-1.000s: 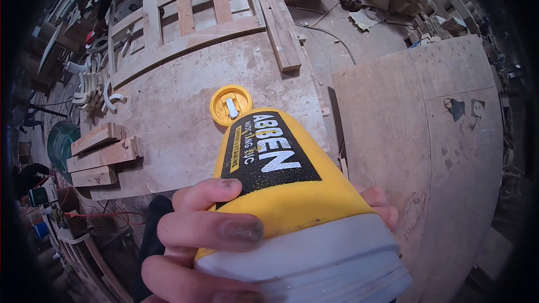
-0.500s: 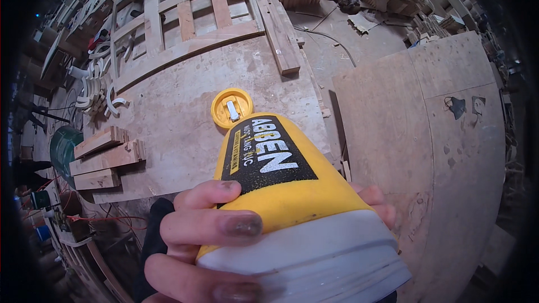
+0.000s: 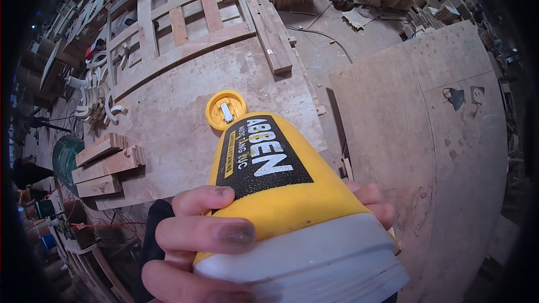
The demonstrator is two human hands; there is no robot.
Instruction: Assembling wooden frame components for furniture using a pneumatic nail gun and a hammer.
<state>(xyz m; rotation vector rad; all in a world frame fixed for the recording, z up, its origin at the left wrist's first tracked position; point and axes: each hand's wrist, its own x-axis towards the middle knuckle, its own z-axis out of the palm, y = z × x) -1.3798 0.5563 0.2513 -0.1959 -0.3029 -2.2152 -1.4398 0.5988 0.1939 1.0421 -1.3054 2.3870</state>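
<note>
The left hand (image 3: 193, 238) points its bent, slightly spread, dark-smudged fingers rightward. Of the right hand (image 3: 373, 202), only fingers show; the rest is hidden.

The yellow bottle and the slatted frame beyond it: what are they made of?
The yellow bottle looks like satin plastic, judging by its smooth, evenly coloured wall; its pale, ridged base seems plastic too, though less certainly. The slatted frame looks like bare wood: its boards vary in tone.

Far, you are facing a slatted frame (image 3: 177, 22) lying on a pale board (image 3: 269, 87), a beam (image 3: 274, 50) flanking its right; near left, short planks (image 3: 108, 166) are resting; right, plywood (image 3: 382, 118) is lying flat.
</note>
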